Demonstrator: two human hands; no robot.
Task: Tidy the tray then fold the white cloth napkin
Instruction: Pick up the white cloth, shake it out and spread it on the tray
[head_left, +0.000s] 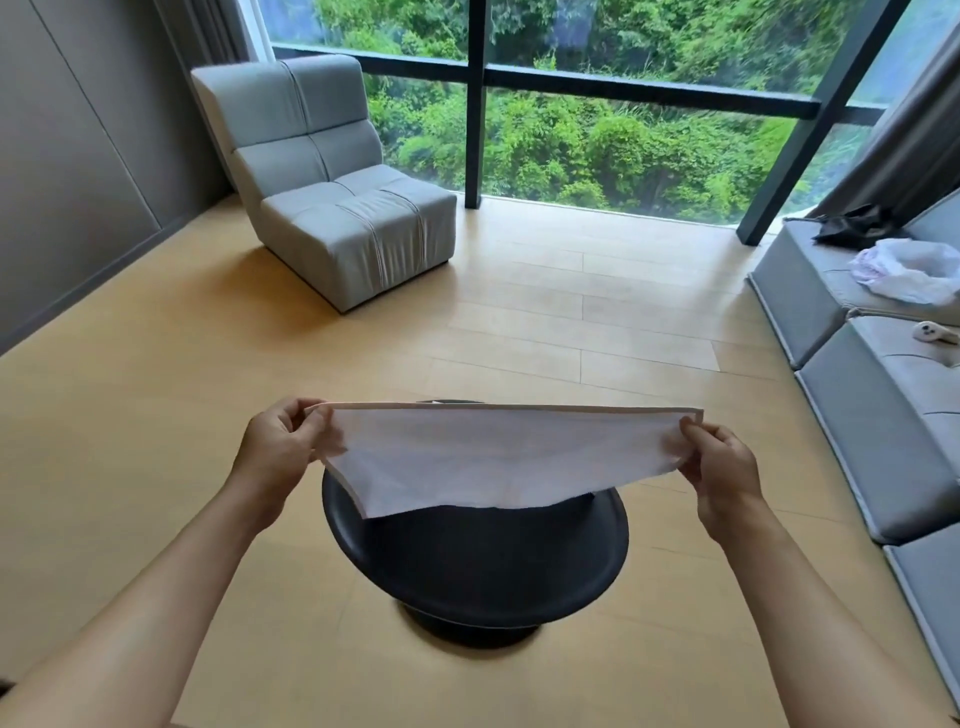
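Observation:
I hold a white cloth napkin (493, 457) stretched out in the air above a round black table (475, 561). My left hand (283, 447) pinches its left end and my right hand (719, 467) pinches its right end. The top edge is doubled over and pulled straight; the lower part sags toward the table. The napkin hides the far half of the tabletop. No tray can be made out.
A grey armchair (332, 187) stands at the far left by the window (597, 104). A grey sofa (883, 395) runs along the right, with a white plastic bag (909, 270), a dark bundle (857, 226) and a small white object (935, 332) on it. Wooden floor lies between.

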